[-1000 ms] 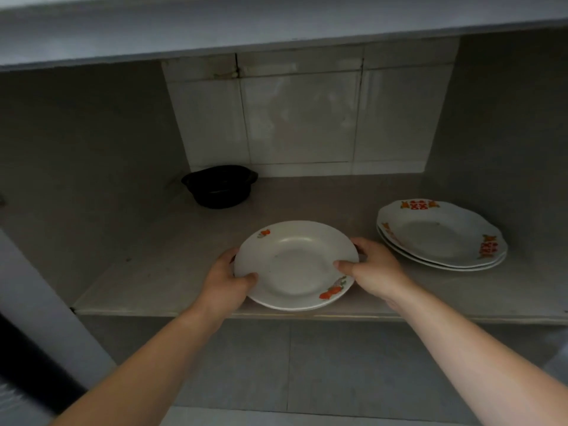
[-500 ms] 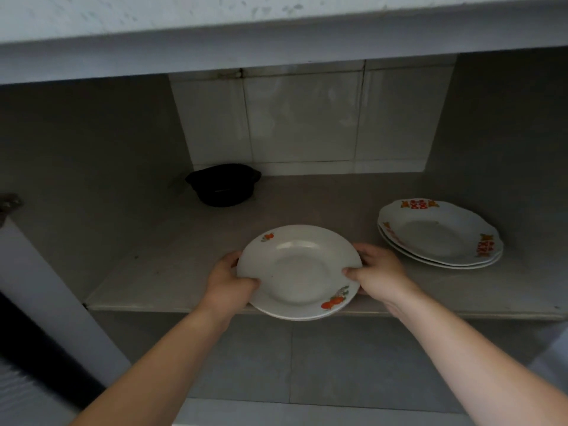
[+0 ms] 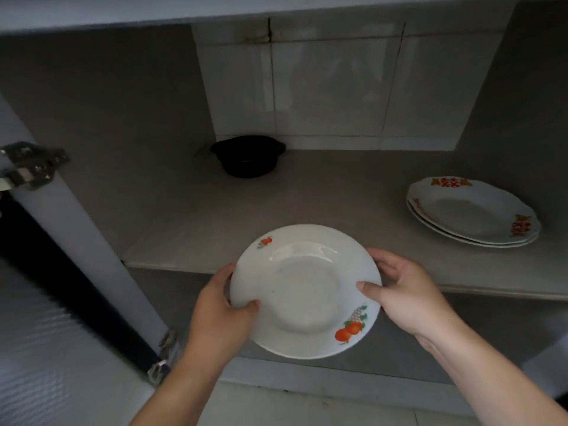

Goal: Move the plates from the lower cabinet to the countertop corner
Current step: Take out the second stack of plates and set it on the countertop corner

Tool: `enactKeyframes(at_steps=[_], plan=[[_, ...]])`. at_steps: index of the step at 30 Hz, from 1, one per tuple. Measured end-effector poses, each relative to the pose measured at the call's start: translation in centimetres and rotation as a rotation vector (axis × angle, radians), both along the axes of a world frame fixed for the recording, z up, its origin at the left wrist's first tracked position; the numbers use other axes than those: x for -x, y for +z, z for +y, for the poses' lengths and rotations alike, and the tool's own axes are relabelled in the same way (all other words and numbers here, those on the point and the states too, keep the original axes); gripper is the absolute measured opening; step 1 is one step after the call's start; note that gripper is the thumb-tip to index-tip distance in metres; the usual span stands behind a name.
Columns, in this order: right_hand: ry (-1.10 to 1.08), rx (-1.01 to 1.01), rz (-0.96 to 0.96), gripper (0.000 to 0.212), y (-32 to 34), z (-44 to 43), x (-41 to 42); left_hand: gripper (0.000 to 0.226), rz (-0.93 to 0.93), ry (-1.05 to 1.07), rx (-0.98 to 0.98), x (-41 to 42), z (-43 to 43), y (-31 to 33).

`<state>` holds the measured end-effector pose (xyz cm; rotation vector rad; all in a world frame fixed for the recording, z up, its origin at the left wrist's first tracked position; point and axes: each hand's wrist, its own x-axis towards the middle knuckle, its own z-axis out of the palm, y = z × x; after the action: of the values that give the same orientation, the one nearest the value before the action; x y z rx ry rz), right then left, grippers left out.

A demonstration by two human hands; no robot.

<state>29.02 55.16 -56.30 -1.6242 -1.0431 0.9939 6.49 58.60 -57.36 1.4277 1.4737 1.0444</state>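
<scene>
Both hands, left (image 3: 219, 305) and right (image 3: 399, 290), clamp opposite rims of the fruit-print plate (image 3: 305, 290). It looks like stiff, glossy, breakable ceramic, so rim grips with thumbs on top suit it.

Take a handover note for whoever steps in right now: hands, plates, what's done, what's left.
Left hand grips the fruit-print plate by its left rim; right hand grips its right rim.
The plate is lifted, at the front edge of the shelf.
Red-pattern plates, two rims showing, lie stacked on its right side.
Done: this plate picked up.
Left: carry it to the countertop corner, then the stack.
</scene>
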Motion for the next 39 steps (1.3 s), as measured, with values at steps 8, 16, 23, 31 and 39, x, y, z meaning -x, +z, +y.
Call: enactKeyframes(at_steps=[8, 16, 23, 31, 39], plan=[[0.03, 0.011, 0.045, 0.054, 0.4, -1.2, 2.8, 0.049, 0.068, 0.042, -0.005, 3.3, -2.5, 0.9], [0.073, 0.167, 0.048, 0.054, 9.5, -5.7, 7.9, 0.055, 0.085, 0.154, 0.243, 7.0, -8.5, 10.9], [0.074, 0.368, 0.024, 0.054, 20.0, -12.1, 13.9, 0.061, 0.165, 0.216, 0.435, 12.2, -14.6, 22.0], [0.197, 0.36, -0.028, 0.051, 36.3, -13.9, 18.5, 0.055, 0.203, 0.279, 0.464, 16.9, -18.5, 38.3], [0.2, 0.246, -0.023, 0.055, 47.4, -15.8, 18.0, 0.055, 0.074, 0.301, 0.456, 17.4, -20.0, 49.6]])
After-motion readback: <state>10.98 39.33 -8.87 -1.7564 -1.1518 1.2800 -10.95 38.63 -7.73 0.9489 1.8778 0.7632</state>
